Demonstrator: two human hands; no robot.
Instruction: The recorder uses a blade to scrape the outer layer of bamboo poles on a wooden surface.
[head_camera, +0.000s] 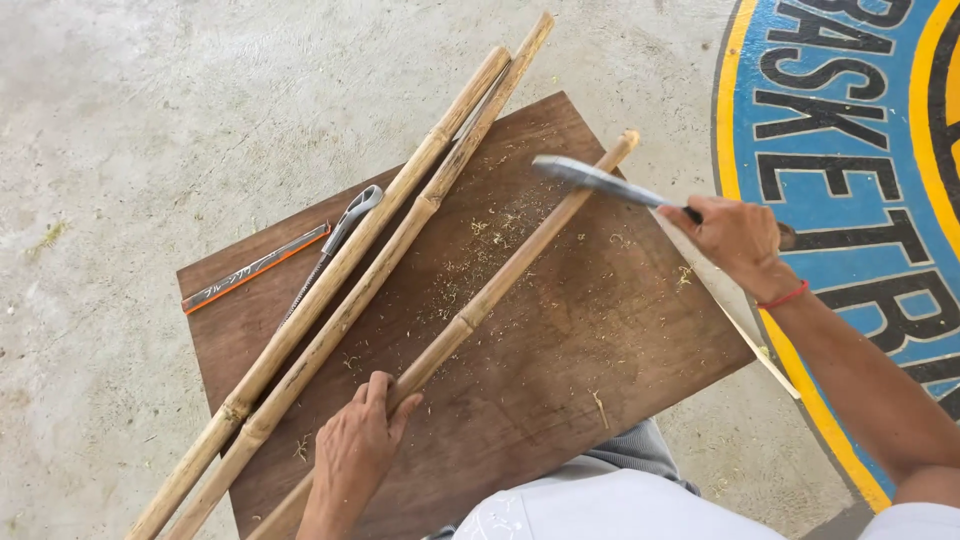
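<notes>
- At centre of the head view: a brown wooden board (560, 370) serves as worktop, lying on a pale concrete floor (120, 120) and strewn with pale shavings.
- Left hand (355, 445), at 6 o'clock: grip pressed down on the near part of a bamboo pole (500, 285), fingers curled over it; the pole runs diagonally across the board from 7 o'clock to 1 o'clock.
- Right hand (735, 235), at 3 o'clock: grip closed around the handle of a broad blade (590, 178); the blade is blurred, its tip over the far end of the pole, contact uncertain.
- Two longer bamboo poles (370, 250) lie side by side, at 9 to 12 o'clock of the held pole.
- At 10 o'clock: a metal tool (345, 225) and a flat orange-edged strip (255, 268), both on the board.
- At 2 o'clock: a painted floor emblem (850, 130) in blue and yellow.
</notes>
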